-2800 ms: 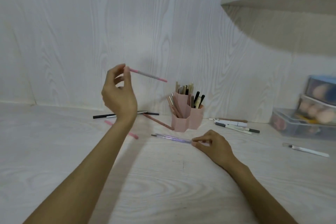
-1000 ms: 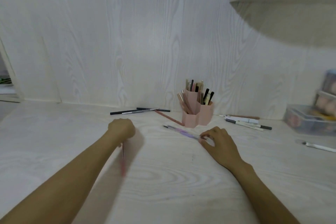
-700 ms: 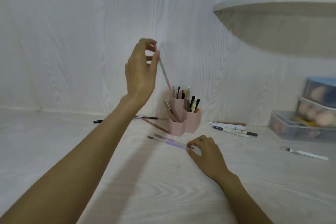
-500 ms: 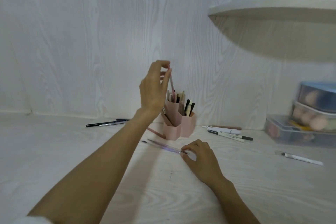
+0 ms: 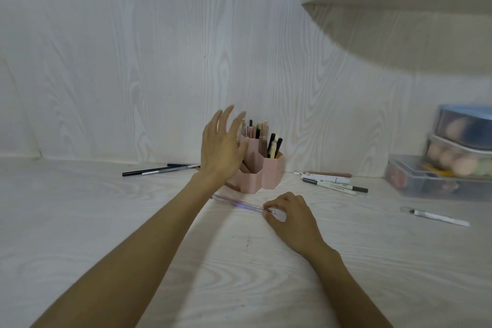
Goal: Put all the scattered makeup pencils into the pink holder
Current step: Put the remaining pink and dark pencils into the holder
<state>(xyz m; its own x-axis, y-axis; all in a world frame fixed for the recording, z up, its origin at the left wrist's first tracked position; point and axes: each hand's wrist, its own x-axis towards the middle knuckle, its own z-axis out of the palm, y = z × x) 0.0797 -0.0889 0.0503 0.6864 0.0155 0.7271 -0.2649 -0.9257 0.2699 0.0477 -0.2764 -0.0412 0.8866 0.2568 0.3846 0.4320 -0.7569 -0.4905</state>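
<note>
The left hand [image 5: 222, 149] hangs empty with its fingers spread, just in front of the pink holder [image 5: 259, 168], which stands full of upright pencils at the wall. The right hand [image 5: 291, 217] rests on the table [image 5: 80, 221], thumb and forefinger pinching one end of a clear purple pencil [image 5: 241, 203]. Black pencils [image 5: 159, 169] lie left of the left hand; white pens [image 5: 332, 182] lie beyond the right hand.

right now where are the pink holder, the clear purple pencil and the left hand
pink holder [image 5: 271, 176], head view, front wall of its right cell
clear purple pencil [image 5: 239, 203], head view, middle of its shaft
left hand [image 5: 219, 152], head view, back of the hand
</note>
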